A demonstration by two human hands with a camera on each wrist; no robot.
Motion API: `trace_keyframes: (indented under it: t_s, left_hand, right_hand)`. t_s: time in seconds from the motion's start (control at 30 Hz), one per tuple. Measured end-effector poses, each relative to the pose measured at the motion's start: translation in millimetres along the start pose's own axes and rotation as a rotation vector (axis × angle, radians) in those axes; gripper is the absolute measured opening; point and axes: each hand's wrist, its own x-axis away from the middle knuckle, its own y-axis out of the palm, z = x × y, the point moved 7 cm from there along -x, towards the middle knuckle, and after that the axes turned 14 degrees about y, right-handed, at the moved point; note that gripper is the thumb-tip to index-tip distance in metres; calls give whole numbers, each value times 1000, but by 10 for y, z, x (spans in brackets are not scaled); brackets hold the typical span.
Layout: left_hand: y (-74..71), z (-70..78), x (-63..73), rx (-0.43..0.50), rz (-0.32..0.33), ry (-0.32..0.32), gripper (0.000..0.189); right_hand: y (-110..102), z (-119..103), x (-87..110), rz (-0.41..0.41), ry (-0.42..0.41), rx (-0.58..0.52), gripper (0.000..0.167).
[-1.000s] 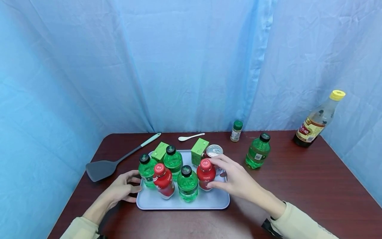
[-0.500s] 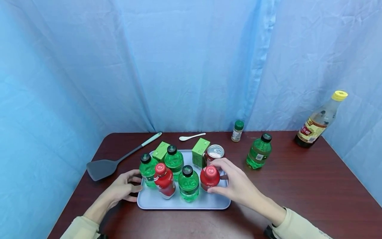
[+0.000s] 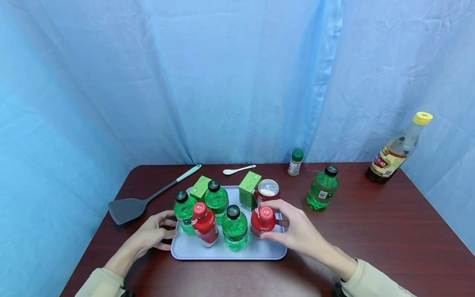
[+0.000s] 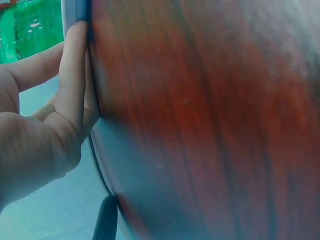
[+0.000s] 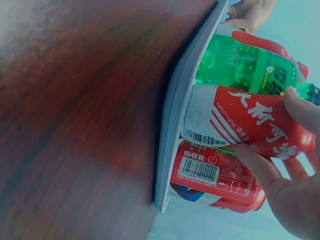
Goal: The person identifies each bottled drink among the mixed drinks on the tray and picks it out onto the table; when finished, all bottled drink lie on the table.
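With its thumb on one side and its fingers around the other, the right grip [image 3: 298,227] holds a smooth, round red bottle [image 5: 240,115], white lettering down its side, above or on the tray [image 3: 256,252]; whether its base touches I cannot tell. This tray is pale and shallow, with rounded corners. Just beyond the right grip stands a metal can [image 3: 269,189] with a shiny ring-pull lid, a boxy green carton [image 3: 248,192] close beside it. Left of the right grip come a see-through green bottle [image 3: 234,233] and a second red bottle [image 3: 205,227].

The left grip [image 3: 154,233] has its fingers spread against the tray's rim; whether they pinch it I cannot tell. Beyond it lies a spatula [image 3: 128,211], flat-bladed and dark grey, with a pale green handle. To the right of the right grip, another plastic green bottle stands on the glossy, wood-grained desk [image 3: 371,239], and farther out leans into view a tapering vinegar-style bottle [image 3: 389,159] with a yellow cap.
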Motion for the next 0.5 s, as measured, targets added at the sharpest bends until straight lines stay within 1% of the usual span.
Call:
trace_keyframes:
  t_s: [0.23,0.5]
  left_hand:
    - [1,15,9,6,-3,4,67]
    - [9,34,26,19,-15,25,65]
  right_hand:
    - [-37,23,-14,21,-33,31,66]
    - [-56,54,-37,20,-15,20,67]
